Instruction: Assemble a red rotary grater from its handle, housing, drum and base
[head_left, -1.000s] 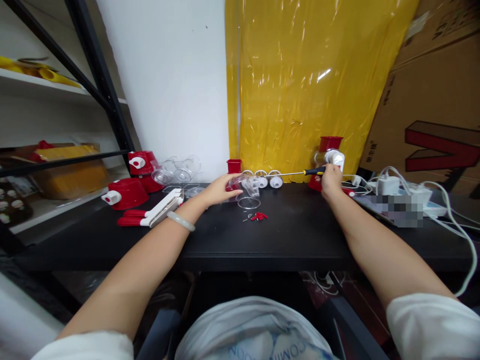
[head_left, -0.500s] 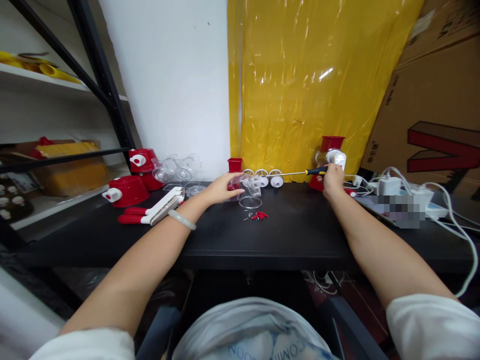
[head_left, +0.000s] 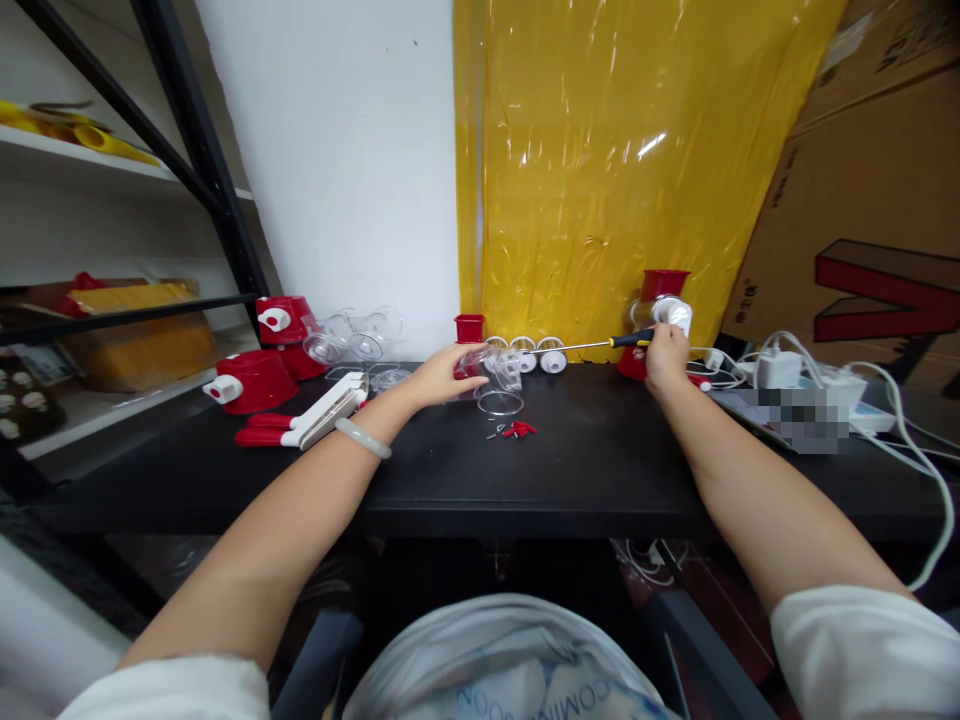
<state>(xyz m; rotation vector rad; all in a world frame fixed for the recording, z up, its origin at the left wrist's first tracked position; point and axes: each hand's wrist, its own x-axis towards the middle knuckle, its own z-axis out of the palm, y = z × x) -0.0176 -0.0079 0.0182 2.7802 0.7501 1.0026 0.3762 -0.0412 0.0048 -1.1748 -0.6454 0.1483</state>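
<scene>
My left hand is closed around a clear plastic housing that lies on the black table, above a clear ring. My right hand grips the yellow and black handle of a screwdriver, whose long shaft points left toward the housing. Right behind that hand stands a red and white appliance. A few screws and small red bits lie just in front of the ring.
Red bases and clear cups sit at the left by a black shelf frame. White and red handles lie near my left wrist. White wheels line the back. Chargers and cables crowd the right.
</scene>
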